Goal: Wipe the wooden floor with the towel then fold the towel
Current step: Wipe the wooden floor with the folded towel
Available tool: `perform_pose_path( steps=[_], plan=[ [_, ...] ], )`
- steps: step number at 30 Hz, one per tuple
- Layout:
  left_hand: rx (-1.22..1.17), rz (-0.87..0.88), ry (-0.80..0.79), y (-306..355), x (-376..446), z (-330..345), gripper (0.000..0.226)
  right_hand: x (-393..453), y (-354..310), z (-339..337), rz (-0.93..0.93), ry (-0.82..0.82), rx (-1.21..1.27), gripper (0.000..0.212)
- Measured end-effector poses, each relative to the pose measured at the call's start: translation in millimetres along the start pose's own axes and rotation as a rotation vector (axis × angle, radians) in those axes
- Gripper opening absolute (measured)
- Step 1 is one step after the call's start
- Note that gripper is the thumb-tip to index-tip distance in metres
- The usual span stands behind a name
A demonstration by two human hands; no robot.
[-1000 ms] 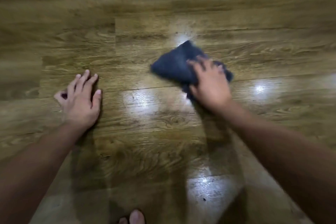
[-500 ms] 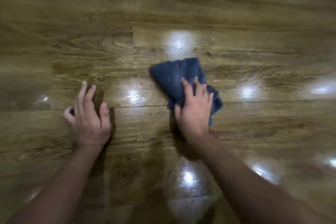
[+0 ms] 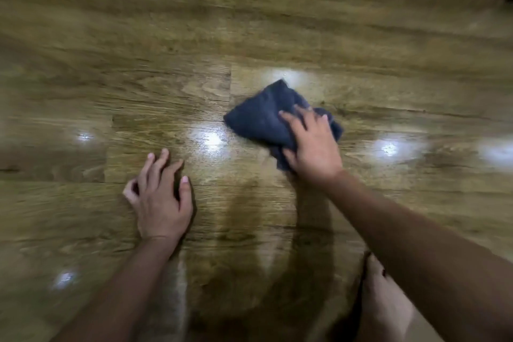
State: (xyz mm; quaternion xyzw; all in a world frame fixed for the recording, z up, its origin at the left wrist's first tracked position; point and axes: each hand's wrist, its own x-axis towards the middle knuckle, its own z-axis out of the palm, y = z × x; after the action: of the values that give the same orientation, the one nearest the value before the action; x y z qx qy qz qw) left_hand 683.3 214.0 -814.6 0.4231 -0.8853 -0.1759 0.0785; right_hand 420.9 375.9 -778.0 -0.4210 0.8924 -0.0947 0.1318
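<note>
My right hand [image 3: 312,148] has swung the towel [image 3: 268,116] out and away again: half a second back it sat closer in, nearly straight ahead of me, and now it lies further up and to the right, much where it was a second ago. So I read this as the far end of one back-and-forth stroke, not a new patch. The towel is a dark blue, bunched wad lying flat on the wooden floor [image 3: 249,22], its pointed corner touching a bright glare spot. My right grip is no pinch: the palm presses on the near-right part of the cloth, fingers [image 3: 288,119] spread over it and holding it down against the boards.

My left hand [image 3: 161,200] has shifted only a little. It rests on the floor well apart from the towel, fingers loosely splayed, holding nothing, and I judge that it is propping my weight.

For the task, the wiping is ongoing and the folding has not begun; the towel is crumpled, with no neat edges. The frame is smeared with motion, so I cannot say whether the sheen near the towel is dampness or only lamp reflections, nor how much floor is done. A bare leg [image 3: 388,308] shows at the lower right, clear of the stroke. Next I expect another pull toward me.
</note>
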Motion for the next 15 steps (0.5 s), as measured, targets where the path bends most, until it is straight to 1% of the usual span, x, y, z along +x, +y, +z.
perform_pose_path(
  steps=[2, 4, 6, 8, 10, 12, 13, 14, 15],
  plan=[
    [0.017, 0.008, 0.015, -0.3, 0.0, 1.8, 0.036, 49.5, 22.0, -12.4, 0.142, 0.1, -0.002, 0.066],
    [0.035, 0.008, 0.022, 1.1, -0.3, 1.1, 0.036, 89.0, 31.0, -18.8, 0.299, 0.163, -0.007, 0.065],
    [0.019, -0.012, 0.01, 5.3, 1.6, -0.8, 0.037, 105.4, 24.6, -18.6, 0.425, 0.189, 0.0, 0.064],
    [-0.044, -0.046, 0.006, 5.6, 3.3, -5.0, 0.041, 96.1, 1.6, -13.9, 0.453, 0.169, -0.01, 0.066],
    [-0.152, -0.051, 0.022, 1.0, 10.9, -14.6, 0.041, 68.7, -31.0, -2.7, 0.359, 0.119, -0.051, 0.071],
    [-0.213, -0.072, 0.043, -9.8, 29.9, -25.6, 0.039, 29.4, -69.9, 14.1, 0.171, 0.027, -0.048, 0.076],
    [-0.189, -0.12, 0.062, -18.2, 42.7, -30.7, 0.038, 7.1, -90.8, 22.9, 0.053, -0.03, -0.037, 0.077],
    [-0.132, -0.207, 0.077, -27.8, 56.1, -35.6, 0.039, -16.9, -111.4, 31.9, -0.074, -0.097, -0.03, 0.077],
    [-0.057, -0.329, 0.059, -37.2, 69.3, -41.8, 0.045, -42.6, -130.7, 40.2, -0.203, -0.165, -0.041, 0.078]
  ],
)
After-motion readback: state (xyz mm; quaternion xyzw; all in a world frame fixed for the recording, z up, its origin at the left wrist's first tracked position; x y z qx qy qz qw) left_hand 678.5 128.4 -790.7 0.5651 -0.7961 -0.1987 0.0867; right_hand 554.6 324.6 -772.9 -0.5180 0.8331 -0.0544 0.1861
